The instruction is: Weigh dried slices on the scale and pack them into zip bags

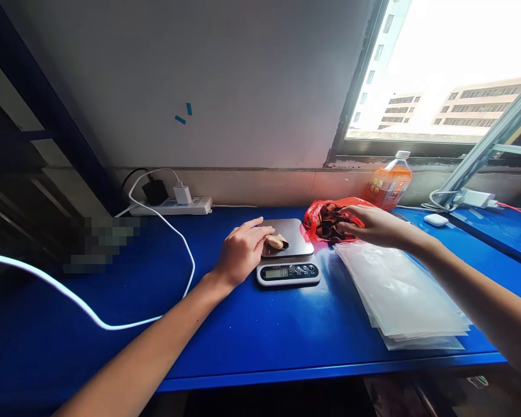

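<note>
The scale (287, 274) sat back from the desk (243, 339) edge, a wall (243, 69) beyond. The right hand (359, 221), fingers parted, met a red bag (312, 219); the left hand (245, 249) hid its grip.

The camera rides on that person's head over there, above and behind the left hand (243, 248) and right hand (369, 223). It looks forward and down, near enough that both forearms (169, 341) run into view, taking in the wall (252, 87) beyond the hands and the window (434, 75) past the right one.

L hand (241, 250), R hand (373, 226) & forearms (169, 341) bare
</note>
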Action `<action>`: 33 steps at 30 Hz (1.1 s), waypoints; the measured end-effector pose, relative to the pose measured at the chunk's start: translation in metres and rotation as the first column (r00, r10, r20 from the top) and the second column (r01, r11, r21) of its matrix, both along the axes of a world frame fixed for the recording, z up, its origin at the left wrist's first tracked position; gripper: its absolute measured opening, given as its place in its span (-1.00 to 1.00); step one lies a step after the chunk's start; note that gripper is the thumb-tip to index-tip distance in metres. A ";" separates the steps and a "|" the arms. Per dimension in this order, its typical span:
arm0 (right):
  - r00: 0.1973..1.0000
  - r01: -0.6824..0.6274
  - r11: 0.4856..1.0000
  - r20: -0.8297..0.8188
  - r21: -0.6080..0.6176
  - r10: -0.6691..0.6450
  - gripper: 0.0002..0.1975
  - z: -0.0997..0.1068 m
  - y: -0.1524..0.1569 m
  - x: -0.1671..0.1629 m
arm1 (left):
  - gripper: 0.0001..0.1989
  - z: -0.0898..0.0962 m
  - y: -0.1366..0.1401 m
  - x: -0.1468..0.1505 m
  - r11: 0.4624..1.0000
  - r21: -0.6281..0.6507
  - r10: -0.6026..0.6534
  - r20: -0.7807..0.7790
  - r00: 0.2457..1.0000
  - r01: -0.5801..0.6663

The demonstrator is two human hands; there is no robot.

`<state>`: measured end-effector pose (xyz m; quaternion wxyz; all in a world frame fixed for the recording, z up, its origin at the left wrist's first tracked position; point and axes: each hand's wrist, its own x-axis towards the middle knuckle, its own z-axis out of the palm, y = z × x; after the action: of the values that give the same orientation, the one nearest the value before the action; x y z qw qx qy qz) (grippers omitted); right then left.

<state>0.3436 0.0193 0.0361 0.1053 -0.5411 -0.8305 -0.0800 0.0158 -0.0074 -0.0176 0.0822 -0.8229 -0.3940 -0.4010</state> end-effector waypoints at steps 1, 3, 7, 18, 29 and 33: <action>1.000 0.000 1.000 0.019 -0.012 0.000 -0.63 0.003 0.008 -0.004 | -0.74 0.000 0.000 0.000 1.000 0.001 -0.004 -0.004 1.000 0.004; 0.998 0.017 0.999 0.069 -0.033 -0.014 -0.64 0.005 0.022 -0.014 | -0.77 0.002 -0.002 -0.002 1.000 0.002 -0.010 -0.013 1.000 0.010; 0.983 0.090 0.995 0.154 0.051 -0.097 -0.65 -0.001 0.039 -0.033 | -0.81 0.005 -0.005 -0.007 1.000 -0.007 -0.013 -0.024 1.000 0.013; 0.968 0.197 0.979 0.147 0.046 -0.202 -0.71 -0.004 0.056 -0.041 | -0.85 0.004 -0.011 -0.003 0.996 -0.068 -0.068 -0.057 0.996 0.064; 0.915 0.106 0.933 -0.400 0.344 0.044 -0.81 0.070 -0.046 -0.043 | -0.79 0.006 -0.016 0.000 0.996 -0.033 -0.087 0.005 0.996 0.087; 0.760 -0.174 0.928 -0.555 0.329 0.339 -0.84 0.061 -0.081 -0.096 | -0.78 0.011 -0.023 0.001 0.994 0.006 -0.113 0.067 0.991 0.113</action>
<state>0.2473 -0.0617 0.0972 0.4431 -0.3998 -0.8024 0.0046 0.0165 -0.0303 -0.0066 0.0470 -0.8299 -0.3488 -0.4329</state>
